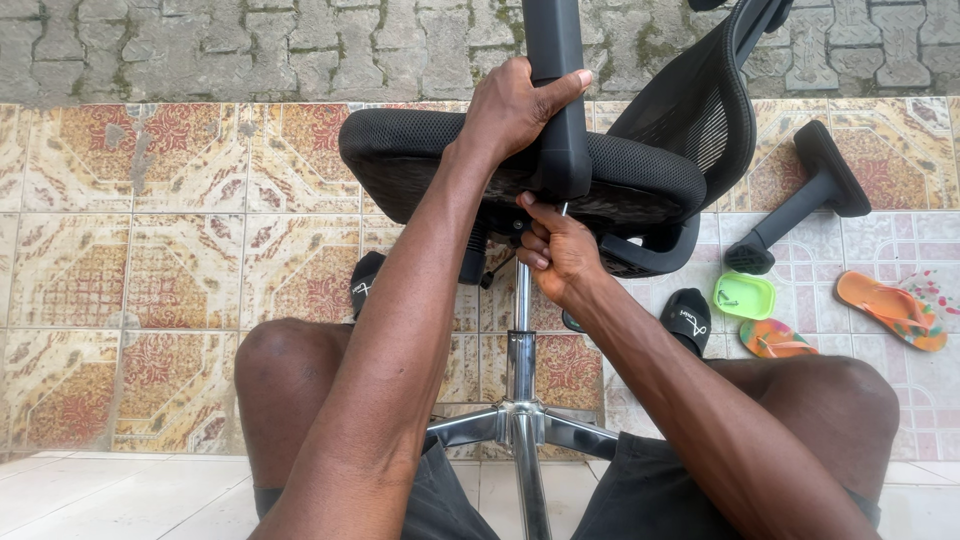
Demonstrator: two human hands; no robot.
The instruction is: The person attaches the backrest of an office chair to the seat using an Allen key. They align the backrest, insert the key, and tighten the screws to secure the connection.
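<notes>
A black mesh office chair lies tipped away from me, its seat (410,150) and backrest (700,120) ahead and its chrome gas column (521,330) running down to the chrome star base (520,425) between my knees. My left hand (515,105) grips the chair's black armrest (556,90), which stands upright over the seat edge. My right hand (558,250) is closed under the seat beside the column, fingers curled on something small and thin that I cannot identify.
A loose black armrest (800,195) lies on the patterned tiles at right. Near it sit a small green tray (743,296) with small parts and orange flip-flops (890,310). My feet wear black slides (687,318). Grey paving runs along the top.
</notes>
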